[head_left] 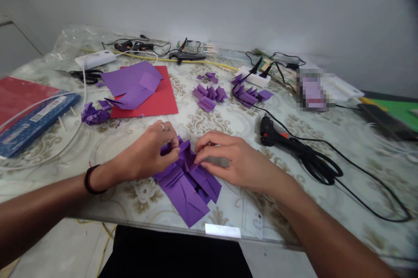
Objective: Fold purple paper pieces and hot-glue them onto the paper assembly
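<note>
Purple folded paper (187, 195) lies near the front edge of the table, its creased strips and flaps fanned toward me. My left hand (146, 149) is closed at its upper left part, thumb and fingers pinched on the paper. From the other side, my right hand (230, 156) pinches a raised purple fold between thumb and fingers. Where the fingertips meet the paper is partly hidden. To the right of my right hand rests a black glue gun (277, 134) with an orange trigger and coiled cable.
Purple paper sheets (133, 86) lie on red paper (156, 106), beside crumpled purple paper (94, 113) and scissors (86, 75). Folded purple pieces (209, 95) sit farther back, near a white power strip (253, 76). A blue-and-red package (35, 115) is left; cables cross the table.
</note>
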The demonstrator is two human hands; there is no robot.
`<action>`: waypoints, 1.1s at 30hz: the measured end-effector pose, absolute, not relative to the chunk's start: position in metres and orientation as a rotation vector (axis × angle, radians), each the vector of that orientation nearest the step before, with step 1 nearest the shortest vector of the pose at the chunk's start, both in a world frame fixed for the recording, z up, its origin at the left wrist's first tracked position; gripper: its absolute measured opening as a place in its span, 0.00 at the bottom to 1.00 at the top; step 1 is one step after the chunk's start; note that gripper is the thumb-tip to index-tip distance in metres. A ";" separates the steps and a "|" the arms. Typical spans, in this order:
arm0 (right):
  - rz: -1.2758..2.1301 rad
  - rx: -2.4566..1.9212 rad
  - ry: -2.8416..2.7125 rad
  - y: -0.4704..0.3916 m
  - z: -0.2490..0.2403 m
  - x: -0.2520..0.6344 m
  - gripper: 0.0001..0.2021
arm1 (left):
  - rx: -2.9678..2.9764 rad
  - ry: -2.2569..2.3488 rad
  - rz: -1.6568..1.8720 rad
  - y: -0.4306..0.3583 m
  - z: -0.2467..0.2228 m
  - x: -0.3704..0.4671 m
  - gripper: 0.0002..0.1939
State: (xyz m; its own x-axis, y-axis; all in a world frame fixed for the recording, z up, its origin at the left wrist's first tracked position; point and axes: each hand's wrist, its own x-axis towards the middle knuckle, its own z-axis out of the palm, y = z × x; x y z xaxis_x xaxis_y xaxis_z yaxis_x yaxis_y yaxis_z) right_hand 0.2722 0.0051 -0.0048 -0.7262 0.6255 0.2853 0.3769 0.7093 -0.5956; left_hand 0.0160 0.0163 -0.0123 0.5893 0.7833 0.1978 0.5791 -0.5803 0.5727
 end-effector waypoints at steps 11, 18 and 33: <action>0.768 -0.784 -2.465 0.006 -0.001 0.278 0.09 | 2.385 1.126 0.602 0.022 -0.011 0.013 0.06; 0.740 -0.787 -2.471 0.007 -0.003 0.278 0.10 | 2.360 0.997 0.636 0.019 -0.011 0.011 0.08; 0.734 -0.804 -2.461 0.006 -0.007 0.277 0.09 | 2.334 0.813 0.458 0.015 -0.003 0.008 0.10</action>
State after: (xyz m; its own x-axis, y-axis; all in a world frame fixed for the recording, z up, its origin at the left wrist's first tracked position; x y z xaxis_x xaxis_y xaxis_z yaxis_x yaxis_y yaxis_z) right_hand 0.2768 0.0063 -0.0070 -0.7305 0.6382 0.2431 0.4007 0.6888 -0.6041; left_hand 0.0083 0.0147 -0.0027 0.7505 0.6506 0.1163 0.4364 -0.6200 0.6521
